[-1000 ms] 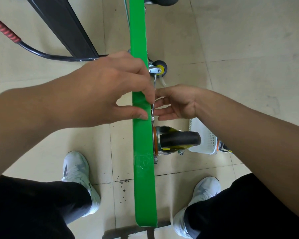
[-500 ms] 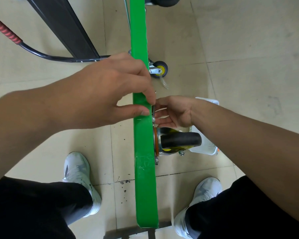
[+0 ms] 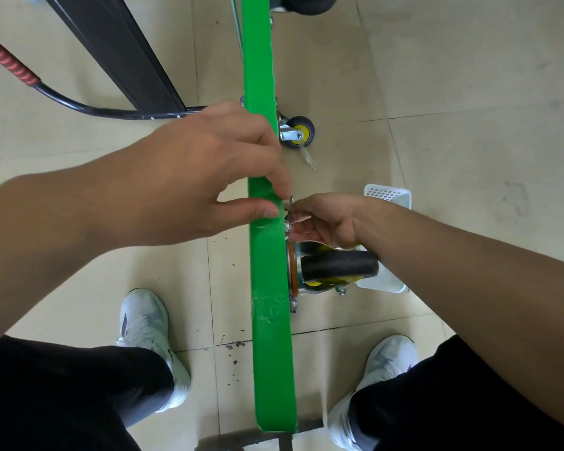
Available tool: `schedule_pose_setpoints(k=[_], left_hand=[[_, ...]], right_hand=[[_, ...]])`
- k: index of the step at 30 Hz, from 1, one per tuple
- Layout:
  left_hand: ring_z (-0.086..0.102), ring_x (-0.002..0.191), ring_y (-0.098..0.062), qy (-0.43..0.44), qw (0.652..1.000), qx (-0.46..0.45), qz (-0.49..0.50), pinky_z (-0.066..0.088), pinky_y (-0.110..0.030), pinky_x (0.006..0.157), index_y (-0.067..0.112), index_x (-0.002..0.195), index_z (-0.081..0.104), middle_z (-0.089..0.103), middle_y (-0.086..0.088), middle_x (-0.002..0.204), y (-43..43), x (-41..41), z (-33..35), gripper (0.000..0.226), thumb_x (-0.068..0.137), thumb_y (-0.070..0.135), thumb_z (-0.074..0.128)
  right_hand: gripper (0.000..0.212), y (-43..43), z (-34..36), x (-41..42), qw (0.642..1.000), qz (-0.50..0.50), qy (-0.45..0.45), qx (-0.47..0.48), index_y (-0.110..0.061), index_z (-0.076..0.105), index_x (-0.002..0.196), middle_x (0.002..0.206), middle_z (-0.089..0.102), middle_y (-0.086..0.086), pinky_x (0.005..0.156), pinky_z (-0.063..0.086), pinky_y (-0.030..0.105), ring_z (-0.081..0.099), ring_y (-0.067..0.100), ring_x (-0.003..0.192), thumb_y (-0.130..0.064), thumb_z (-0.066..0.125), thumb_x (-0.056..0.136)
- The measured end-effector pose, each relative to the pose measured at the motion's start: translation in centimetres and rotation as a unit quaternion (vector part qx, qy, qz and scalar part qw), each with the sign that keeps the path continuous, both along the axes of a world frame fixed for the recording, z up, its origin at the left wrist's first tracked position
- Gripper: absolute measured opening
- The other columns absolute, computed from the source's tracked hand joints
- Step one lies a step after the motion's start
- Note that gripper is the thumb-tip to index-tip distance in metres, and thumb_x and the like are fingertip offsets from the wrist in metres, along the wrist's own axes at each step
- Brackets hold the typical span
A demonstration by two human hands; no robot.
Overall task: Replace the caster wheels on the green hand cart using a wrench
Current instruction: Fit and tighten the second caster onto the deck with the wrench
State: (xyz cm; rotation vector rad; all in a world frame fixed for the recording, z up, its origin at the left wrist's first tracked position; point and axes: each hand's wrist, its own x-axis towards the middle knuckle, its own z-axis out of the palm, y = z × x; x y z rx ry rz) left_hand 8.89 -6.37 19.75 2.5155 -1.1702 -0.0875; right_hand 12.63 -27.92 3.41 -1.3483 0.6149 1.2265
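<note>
The green hand cart deck (image 3: pixel 271 353) stands on its edge between my feet. A black caster wheel (image 3: pixel 339 265) with a yellow hub is mounted on its right face by a metal plate. My left hand (image 3: pixel 202 177) grips the deck's top edge just above that caster, fingers over the far side and thumb on the near side. My right hand (image 3: pixel 326 219) is curled round a small metal wrench (image 3: pixel 289 200) at the upper corner of the caster plate. Only the wrench's ring end shows, beside my left fingertips.
A smaller caster (image 3: pixel 298 131) sits farther along the deck, and a black wheel (image 3: pixel 310 3) at the top edge. A white basket (image 3: pixel 388 195) stands on the tiled floor under my right wrist. A black panel (image 3: pixel 121 50) and red-gripped handle (image 3: pixel 10 65) lie left. My shoes (image 3: pixel 147 323) flank the deck.
The wrench, which stood up along the deck a second ago, has swung down toward the caster with my right hand. My left hand has kept its hold on the deck.
</note>
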Motion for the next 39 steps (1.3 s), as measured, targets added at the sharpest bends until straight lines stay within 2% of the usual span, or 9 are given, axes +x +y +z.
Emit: schedule_pose_setpoints(k=[3, 7, 12, 17, 22, 25, 27, 36, 39], left_hand=[[0.049, 0.099, -0.018, -0.003, 1.000, -0.002, -0.002, 0.030, -0.022, 0.090, 0.028, 0.105, 0.072, 0.059, 0.005, 0.104, 0.0, 0.0, 0.0, 0.024, 0.090, 0.043, 0.062], [0.050, 0.100, -0.019, -0.006, 1.000, -0.003, -0.004, 0.032, -0.024, 0.089, 0.030, 0.106, 0.071, 0.058, 0.006, 0.105, 0.1, 0.1, -0.1, 0.022, 0.096, 0.046, 0.060], [0.050, 0.100, -0.020, -0.007, 1.000, -0.006, -0.005, 0.032, -0.025, 0.090, 0.029, 0.105, 0.071, 0.059, 0.005, 0.104, 0.0, 0.1, -0.1, 0.023, 0.092, 0.044, 0.061], [0.046, 0.098, -0.015, -0.007, 1.000, -0.004, -0.012, 0.029, -0.021, 0.089, 0.031, 0.106, 0.070, 0.058, 0.007, 0.103, 0.1, 0.2, -0.2, 0.028, 0.092, 0.050, 0.055], [0.045, 0.099, -0.014, -0.007, 1.000, 0.001, -0.003, 0.031, -0.025, 0.088, 0.032, 0.106, 0.070, 0.058, 0.007, 0.103, -0.1, 0.0, -0.2, 0.026, 0.093, 0.051, 0.060], [0.043, 0.100, -0.012, -0.005, 1.000, 0.001, 0.002, 0.035, -0.032, 0.088, 0.029, 0.106, 0.071, 0.059, 0.006, 0.104, -0.1, -0.3, -0.1, 0.027, 0.087, 0.046, 0.063], [0.042, 0.100, -0.011, -0.004, 1.000, 0.003, 0.003, 0.035, -0.033, 0.088, 0.028, 0.107, 0.071, 0.059, 0.006, 0.104, 0.0, -0.4, -0.1, 0.028, 0.085, 0.045, 0.064], [0.045, 0.101, -0.012, -0.012, 1.000, 0.004, -0.003, 0.030, -0.022, 0.091, 0.028, 0.112, 0.071, 0.059, 0.004, 0.107, 0.4, -0.6, -0.2, 0.030, 0.089, 0.045, 0.066], [0.042, 0.100, -0.011, -0.009, 1.000, 0.003, 0.003, 0.029, -0.022, 0.090, 0.027, 0.112, 0.071, 0.058, 0.004, 0.106, 0.4, -0.7, -0.2, 0.030, 0.087, 0.044, 0.068]], right_hand=[[0.016, -0.5, 0.3, 0.3, 0.999, -0.031, 0.007, -0.004, -0.007, 0.058, 0.098, 0.083, 0.073, 0.015, 0.103, 0.055, 0.037, 0.073, 0.026, 0.082, -0.022, 0.059, 0.104], [0.015, -1.6, 1.3, 0.8, 0.997, -0.048, -0.041, -0.035, -0.009, 0.057, 0.105, 0.080, 0.075, 0.015, 0.062, 0.064, 0.032, 0.075, 0.026, 0.076, -0.024, 0.060, 0.104], [0.014, -2.1, 2.9, 1.2, 0.981, -0.065, -0.180, -0.035, -0.014, 0.054, 0.107, 0.083, 0.075, 0.015, 0.063, 0.061, 0.033, 0.075, 0.027, 0.076, -0.027, 0.061, 0.104], [0.015, -2.2, 5.8, 0.7, 0.921, -0.030, -0.387, -0.046, -0.011, 0.054, 0.107, 0.083, 0.073, 0.015, 0.071, 0.064, 0.037, 0.075, 0.029, 0.075, -0.024, 0.061, 0.104], [0.017, -1.9, 8.7, -0.8, 0.859, 0.047, -0.507, -0.045, -0.007, 0.054, 0.110, 0.083, 0.072, 0.010, 0.079, 0.064, 0.042, 0.076, 0.024, 0.079, -0.020, 0.062, 0.103], [0.011, -1.6, 9.7, -1.6, 0.836, 0.073, -0.542, -0.030, -0.012, 0.054, 0.107, 0.087, 0.072, 0.016, 0.079, 0.064, 0.044, 0.076, 0.022, 0.079, -0.019, 0.062, 0.103], [0.016, -1.5, 10.2, -2.0, 0.825, 0.082, -0.559, -0.023, -0.005, 0.054, 0.109, 0.089, 0.072, 0.021, 0.077, 0.064, 0.045, 0.076, 0.022, 0.078, -0.017, 0.063, 0.102], [0.021, -2.0, 11.1, -2.9, 0.815, 0.101, -0.570, -0.014, -0.001, 0.054, 0.114, 0.091, 0.072, 0.019, 0.079, 0.064, 0.043, 0.076, 0.020, 0.080, -0.016, 0.062, 0.103], [0.021, -2.0, 11.0, -3.4, 0.811, 0.116, -0.573, -0.011, -0.003, 0.054, 0.112, 0.087, 0.070, 0.018, 0.079, 0.062, 0.050, 0.075, 0.023, 0.079, -0.017, 0.064, 0.101]])
